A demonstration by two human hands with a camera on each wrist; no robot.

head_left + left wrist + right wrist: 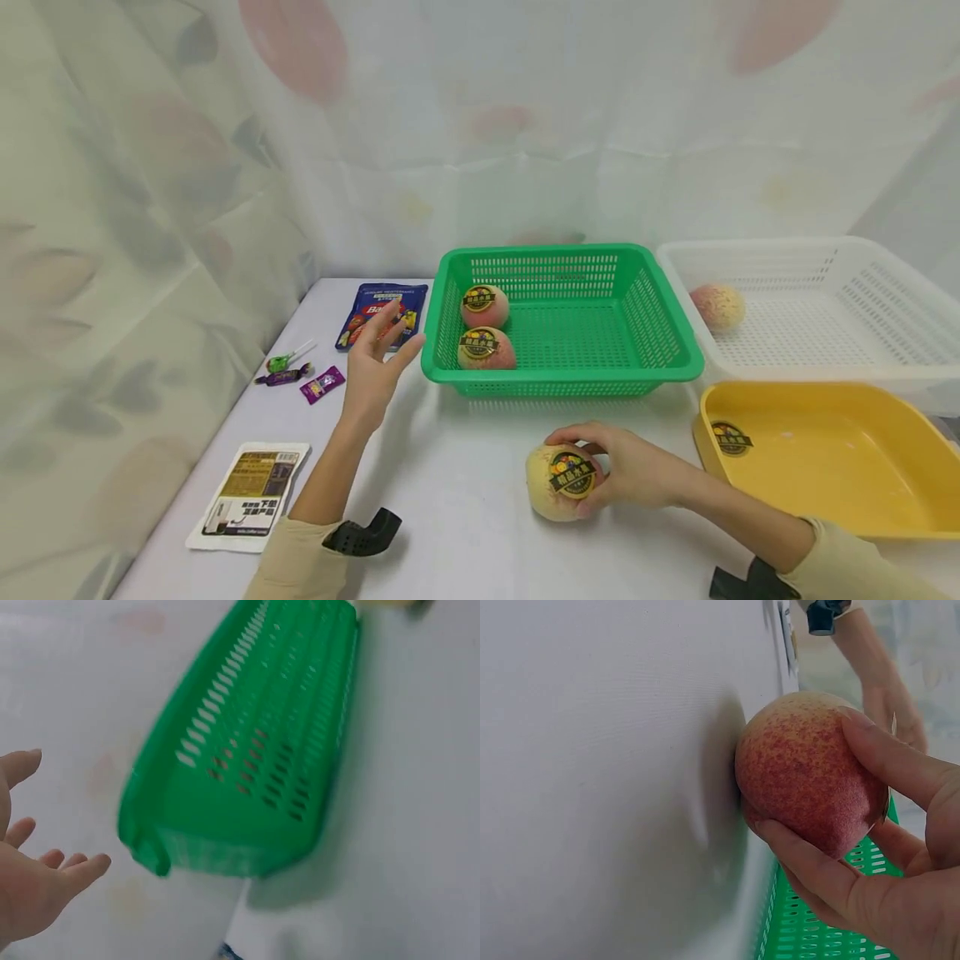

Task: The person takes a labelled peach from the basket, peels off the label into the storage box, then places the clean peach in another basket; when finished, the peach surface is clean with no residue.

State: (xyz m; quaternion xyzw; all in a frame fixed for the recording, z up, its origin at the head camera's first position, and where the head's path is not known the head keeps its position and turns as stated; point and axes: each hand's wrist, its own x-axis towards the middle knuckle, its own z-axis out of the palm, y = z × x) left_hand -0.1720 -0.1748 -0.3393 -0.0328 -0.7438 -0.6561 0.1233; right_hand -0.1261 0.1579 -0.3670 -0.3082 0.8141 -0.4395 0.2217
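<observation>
So there's a white tabletop [465,475] backed by a pale floral sheet [510,142]. Right hand [637,462] has a big round fuzzy yellow-and-red peach [542,492] gripped between thumb and fingers, mid-table in front of the green perforated plastic basket's [562,376] near edge; can't tell if it's touching down. Its round black-and-gold sticker [573,475] reads 精品水果, same as on the two smaller pinkish peaches [487,360] along the basket's left side. Left hand [371,375] is empty, fingers spread wide, near the basket's near-left corner. It partly covers a blue printed pouch [369,304] by the table's far-left corner: "Ba…" is all I get.
</observation>
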